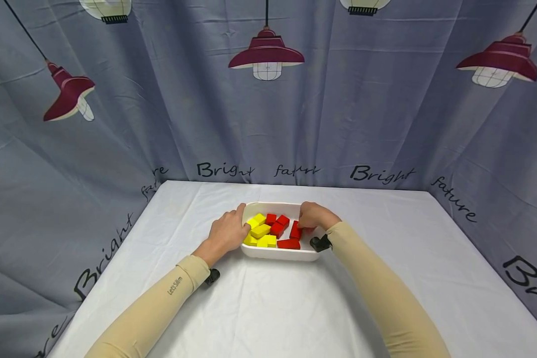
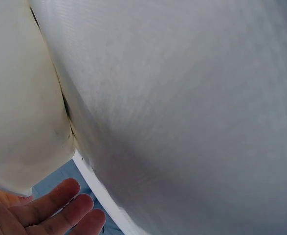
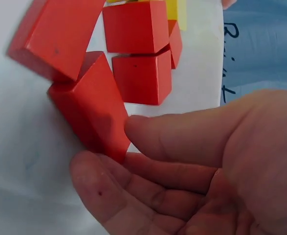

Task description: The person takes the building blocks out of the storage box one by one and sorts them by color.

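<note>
A white box (image 1: 279, 254) holds yellow blocks (image 1: 260, 231) on its left side and red blocks (image 1: 277, 228) towards the right. My left hand (image 1: 225, 232) grips the box's left rim, thumb at the inner edge; in the left wrist view, several of its fingers (image 2: 50, 203) stretch out past the box wall. Inside the box at the right, my right hand (image 1: 316, 216) reaches down. Its thumb and forefinger pinch the end of a red block (image 3: 94, 107) in the right wrist view. Another red block (image 3: 60, 39) touches that block's far end.
The box stands on a table with a white cloth (image 1: 268, 308). Behind and at both sides hangs a grey-blue curtain (image 1: 188, 114) with printed lamps and lettering. Small black wrist cameras (image 1: 320, 243) sit at both sleeves; the right one is close to the box's right rim.
</note>
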A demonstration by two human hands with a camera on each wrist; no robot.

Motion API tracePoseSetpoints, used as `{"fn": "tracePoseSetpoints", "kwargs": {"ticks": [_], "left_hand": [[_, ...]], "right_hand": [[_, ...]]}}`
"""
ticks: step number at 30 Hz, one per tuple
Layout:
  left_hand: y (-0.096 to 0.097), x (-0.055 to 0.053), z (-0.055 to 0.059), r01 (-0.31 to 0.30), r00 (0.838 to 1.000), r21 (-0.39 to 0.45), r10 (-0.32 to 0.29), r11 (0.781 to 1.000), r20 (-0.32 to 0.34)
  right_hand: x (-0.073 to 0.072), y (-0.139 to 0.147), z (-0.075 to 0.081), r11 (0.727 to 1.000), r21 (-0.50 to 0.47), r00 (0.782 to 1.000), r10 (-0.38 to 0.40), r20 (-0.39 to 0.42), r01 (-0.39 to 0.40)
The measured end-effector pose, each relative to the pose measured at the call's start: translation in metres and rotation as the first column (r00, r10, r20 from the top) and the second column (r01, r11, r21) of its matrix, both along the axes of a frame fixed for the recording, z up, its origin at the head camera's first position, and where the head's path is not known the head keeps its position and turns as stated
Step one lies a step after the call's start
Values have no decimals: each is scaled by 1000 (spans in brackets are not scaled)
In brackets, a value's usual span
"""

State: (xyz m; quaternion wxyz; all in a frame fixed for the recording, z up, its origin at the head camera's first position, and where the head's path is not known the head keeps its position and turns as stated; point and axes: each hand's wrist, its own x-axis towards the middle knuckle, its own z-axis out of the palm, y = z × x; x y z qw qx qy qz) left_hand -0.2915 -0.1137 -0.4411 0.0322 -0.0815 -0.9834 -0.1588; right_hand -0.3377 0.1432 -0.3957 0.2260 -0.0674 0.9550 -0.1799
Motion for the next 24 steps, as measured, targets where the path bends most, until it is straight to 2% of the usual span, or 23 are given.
{"fn": "tracePoseSetpoints", "kwargs": {"ticks": [8, 15, 24], "left_hand": [[0, 0, 0, -9, 1000, 1, 9, 1000, 3], [0, 1, 2, -12, 1000, 4, 12, 1000, 17], [0, 1, 2, -11, 1000, 4, 11, 1000, 28]], "right_hand": [[-2, 0, -4, 995, -104, 999, 0, 51, 5], [-2, -1, -4, 995, -95, 995, 7, 100, 3], [-4, -4, -9, 998, -54, 993, 27, 111, -21]]}}
